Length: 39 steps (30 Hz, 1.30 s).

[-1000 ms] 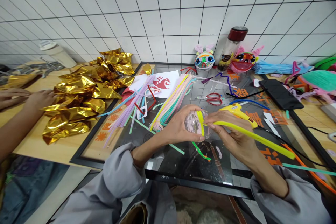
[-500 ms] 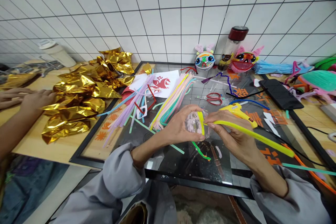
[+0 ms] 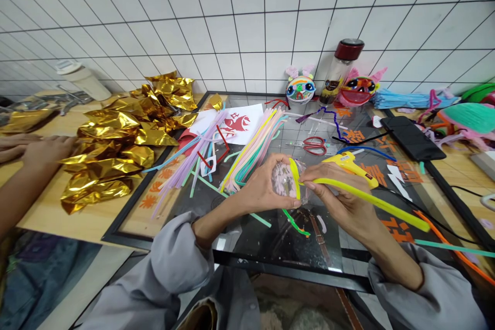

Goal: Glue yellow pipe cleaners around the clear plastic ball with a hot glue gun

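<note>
My left hand [image 3: 263,183] is wrapped round a clear, rounded plastic piece [image 3: 283,180], thumb below and fingers above. Across its right side runs a band of yellow pipe cleaner [image 3: 295,178]. Between thumb and fingers my right hand [image 3: 342,191] pinches the yellow pipe cleaner [image 3: 379,201] at the point where it meets the clear piece; its long free end reaches out to the right, over the hand. Just behind the right hand lies a yellow glue gun [image 3: 353,167]. A green pipe cleaner scrap [image 3: 296,224] is on the dark glass board [image 3: 270,245] below the hands.
Bundled pastel pipe cleaners [image 3: 253,152] and red-handled scissors [image 3: 314,145] lie beyond my hands. Crumpled gold foil [image 3: 112,134] is at left, beside another person's hand [image 3: 48,154]. A phone [image 3: 413,136], glass bottle [image 3: 342,72] and decorated animal heads [image 3: 300,86] sit toward the back and right.
Both hands keep their grips almost in place. The yellow band on the clear piece shows slightly more curved, and the pipe cleaner's free end has shifted a little left. The other person's hand moved slightly left.
</note>
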Each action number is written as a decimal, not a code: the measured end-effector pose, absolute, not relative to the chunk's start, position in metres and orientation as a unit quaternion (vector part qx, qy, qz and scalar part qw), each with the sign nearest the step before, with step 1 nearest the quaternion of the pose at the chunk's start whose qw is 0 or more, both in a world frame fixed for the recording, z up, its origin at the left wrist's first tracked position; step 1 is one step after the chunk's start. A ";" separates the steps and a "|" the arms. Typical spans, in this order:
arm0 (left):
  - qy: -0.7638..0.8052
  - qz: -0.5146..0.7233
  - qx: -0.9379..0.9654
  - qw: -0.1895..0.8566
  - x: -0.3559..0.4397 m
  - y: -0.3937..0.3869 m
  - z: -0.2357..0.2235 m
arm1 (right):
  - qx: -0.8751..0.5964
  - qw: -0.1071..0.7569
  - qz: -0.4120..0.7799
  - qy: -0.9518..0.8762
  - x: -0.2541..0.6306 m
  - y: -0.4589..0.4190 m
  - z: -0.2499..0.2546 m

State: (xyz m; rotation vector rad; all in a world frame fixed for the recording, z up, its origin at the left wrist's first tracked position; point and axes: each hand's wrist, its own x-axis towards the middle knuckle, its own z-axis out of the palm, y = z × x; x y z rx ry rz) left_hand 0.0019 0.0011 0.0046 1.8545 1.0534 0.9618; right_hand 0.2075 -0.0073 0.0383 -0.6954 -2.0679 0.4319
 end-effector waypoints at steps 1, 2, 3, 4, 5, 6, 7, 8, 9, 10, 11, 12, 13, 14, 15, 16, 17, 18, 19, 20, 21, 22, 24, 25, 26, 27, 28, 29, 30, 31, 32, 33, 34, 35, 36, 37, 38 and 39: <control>0.414 0.375 0.732 0.389 0.002 0.001 0.005 | -0.281 0.443 0.173 -0.833 0.207 -0.008 0.038; 0.414 0.372 0.735 0.387 0.002 0.001 0.005 | -0.282 0.444 0.173 -0.833 0.207 -0.008 0.039; 0.413 0.370 0.738 0.385 0.002 0.001 0.006 | -0.282 0.445 0.172 -0.832 0.207 -0.008 0.039; 0.411 0.369 0.740 0.383 0.001 0.001 0.006 | -0.282 0.446 0.172 -0.832 0.206 -0.008 0.039; 0.410 0.368 0.742 0.382 0.001 0.001 0.007 | -0.281 0.447 0.173 -0.832 0.206 -0.008 0.038; 0.410 0.367 0.743 0.382 0.001 0.001 0.008 | -0.280 0.447 0.173 -0.832 0.206 -0.008 0.038; 0.410 0.367 0.742 0.382 0.001 0.001 0.008 | -0.279 0.447 0.174 -0.832 0.206 -0.008 0.038; 0.411 0.367 0.742 0.382 0.001 0.001 0.008 | -0.278 0.446 0.174 -0.833 0.206 -0.007 0.038; 0.411 0.367 0.742 0.382 0.001 0.001 0.009 | -0.277 0.446 0.174 -0.833 0.206 -0.007 0.038; 0.410 0.367 0.743 0.381 0.001 0.001 0.009 | -0.277 0.444 0.174 -0.834 0.206 -0.007 0.038; 0.410 0.366 0.744 0.380 0.001 0.001 0.009 | -0.277 0.444 0.173 -0.834 0.206 -0.007 0.038; 0.410 0.366 0.744 0.379 0.001 0.001 0.009 | -0.277 0.444 0.173 -0.834 0.206 -0.007 0.038; 0.410 0.366 0.745 0.378 0.001 0.000 0.009 | -0.277 0.445 0.172 -0.834 0.206 -0.007 0.039; 0.411 0.366 0.745 0.377 0.001 0.000 0.009 | -0.276 0.445 0.171 -0.834 0.206 -0.007 0.039; 0.413 0.366 0.745 0.376 0.002 0.000 0.010 | -0.276 0.444 0.170 -0.835 0.206 -0.007 0.040; 0.415 0.366 0.745 0.373 0.002 0.000 0.010 | -0.276 0.444 0.170 -0.836 0.206 -0.007 0.040; 0.416 0.366 0.746 0.370 0.002 0.000 0.010 | -0.276 0.443 0.168 -0.836 0.206 -0.007 0.041; 0.416 0.364 0.747 0.368 0.002 0.000 0.011 | -0.276 0.443 0.167 -0.837 0.206 -0.007 0.041; 0.415 0.363 0.749 0.366 0.002 0.000 0.011 | -0.276 0.443 0.165 -0.837 0.206 -0.007 0.041; 0.412 0.361 0.752 0.366 0.002 0.000 0.012 | -0.275 0.445 0.163 -0.837 0.206 -0.007 0.042; 0.407 0.361 0.755 0.367 0.002 0.000 0.013 | -0.275 0.446 0.162 -0.836 0.206 -0.007 0.042; 0.403 0.360 0.757 0.367 0.002 0.000 0.013 | -0.274 0.446 0.161 -0.837 0.206 -0.007 0.041; 0.397 0.359 0.760 0.368 0.002 0.000 0.014 | -0.274 0.445 0.161 -0.837 0.206 -0.007 0.041; 0.395 0.358 0.762 0.368 0.001 0.001 0.014 | -0.274 0.445 0.162 -0.837 0.206 -0.007 0.041; 0.392 0.358 0.763 0.369 0.001 0.001 0.014 | -0.274 0.444 0.162 -0.838 0.206 -0.007 0.040; 0.389 0.356 0.765 0.370 0.001 0.001 0.014 | -0.272 0.444 0.162 -0.838 0.206 -0.007 0.040; 0.385 0.355 0.767 0.371 0.001 0.001 0.014 | -0.272 0.443 0.163 -0.839 0.206 -0.007 0.040; 0.380 0.356 0.769 0.371 0.000 0.001 0.014 | -0.271 0.442 0.164 -0.839 0.206 -0.007 0.040; 0.377 0.356 0.771 0.370 0.000 0.001 0.013 | -0.272 0.441 0.166 -0.839 0.207 -0.007 0.040; 0.373 0.357 0.773 0.370 0.000 0.001 0.013 | -0.273 0.440 0.169 -0.839 0.207 -0.007 0.040; 0.369 0.357 0.774 0.370 0.000 0.002 0.012 | -0.274 0.438 0.171 -0.839 0.207 -0.007 0.039; 0.366 0.358 0.775 0.370 0.000 0.002 0.012 | -0.275 0.437 0.172 -0.839 0.207 -0.007 0.039; 0.364 0.359 0.775 0.371 0.000 0.002 0.012 | -0.276 0.436 0.172 -0.839 0.207 -0.007 0.039; 0.362 0.360 0.775 0.372 0.000 0.002 0.011 | -0.275 0.435 0.173 -0.840 0.207 -0.007 0.039; 0.362 0.361 0.774 0.373 0.000 0.002 0.011 | -0.276 0.434 0.173 -0.840 0.208 -0.008 0.038; 0.362 0.362 0.773 0.374 0.000 0.002 0.011 | -0.277 0.433 0.175 -0.840 0.208 -0.008 0.038; 0.363 0.363 0.772 0.374 0.000 0.002 0.011 | -0.278 0.431 0.179 -0.839 0.208 -0.008 0.038; 0.363 0.363 0.772 0.375 0.000 0.002 0.011 | -0.280 0.430 0.183 -0.838 0.209 -0.008 0.037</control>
